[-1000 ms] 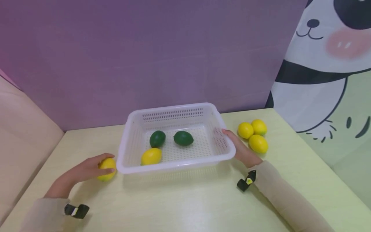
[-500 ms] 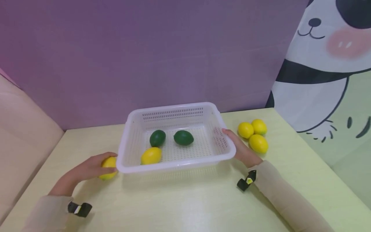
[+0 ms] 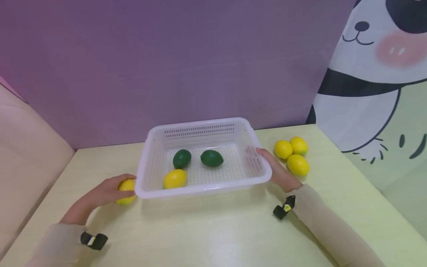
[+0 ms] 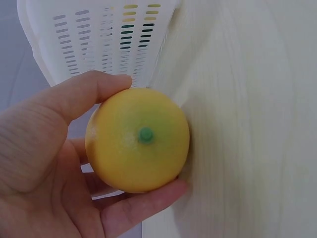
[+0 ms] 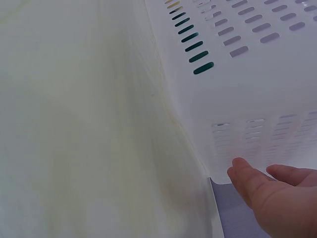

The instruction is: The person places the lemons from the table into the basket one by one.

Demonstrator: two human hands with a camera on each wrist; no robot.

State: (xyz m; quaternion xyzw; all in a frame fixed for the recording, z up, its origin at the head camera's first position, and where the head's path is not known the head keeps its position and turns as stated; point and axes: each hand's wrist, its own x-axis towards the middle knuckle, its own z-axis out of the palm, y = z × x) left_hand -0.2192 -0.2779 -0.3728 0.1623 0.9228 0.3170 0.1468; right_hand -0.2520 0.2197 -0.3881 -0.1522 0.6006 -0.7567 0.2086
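Observation:
My left hand (image 3: 106,193) holds a yellow lemon (image 3: 125,193) just outside the left end of a white slotted plastic basket (image 3: 207,190). In the left wrist view, thumb and fingers curl round the lemon (image 4: 143,148), whose green stem end faces the camera. At the basket's right end is my right hand (image 3: 280,172), its fingertips right at the wall below the rim. The right wrist view has the fingers (image 5: 247,181) extended beside the end wall. Inside the basket lie one yellow lemon (image 3: 175,178) and two dark green, lime-like fruits, a left one (image 3: 182,159) and a right one (image 3: 211,158).
Three more lemons (image 3: 298,165) sit grouped on the pale wooden table (image 3: 213,230), right of the basket. A purple wall (image 3: 200,66) rises behind the table's back edge. On the left is a cream panel (image 3: 30,159), on the right a panda-printed wall (image 3: 360,118).
My left hand has moved slightly right and away from me with the lemon, closer to the basket's end. The basket and right hand have stayed about where they were.

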